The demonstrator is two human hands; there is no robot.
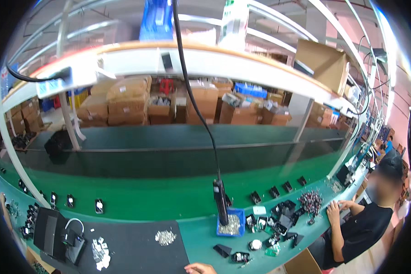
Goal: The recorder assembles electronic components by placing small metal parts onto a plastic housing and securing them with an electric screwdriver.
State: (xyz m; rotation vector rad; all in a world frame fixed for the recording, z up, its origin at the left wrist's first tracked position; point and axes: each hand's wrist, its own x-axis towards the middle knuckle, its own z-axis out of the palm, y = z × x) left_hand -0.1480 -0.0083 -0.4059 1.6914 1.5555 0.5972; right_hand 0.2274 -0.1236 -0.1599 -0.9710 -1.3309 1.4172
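Only part of my right hand (201,268) shows, at the lower edge by the right corner of the dark grey mat (137,246). Its fingers stretch leftward, with nothing visible in them; the palm is cut off by the frame. My left hand is out of view. On the mat lie a pile of small pale parts (165,237) and a group of white pieces (100,253). A black electric screwdriver (220,201) hangs from a cable, its tip over a blue bin (242,222) of small metal parts.
Black housings (285,212) and green circuit boards (273,250) lie to the right, near a co-worker (363,228). Black cases (99,206) stand on the green belt (159,196). A black stand (50,233) is at the left; a shelf (260,59) crosses above.
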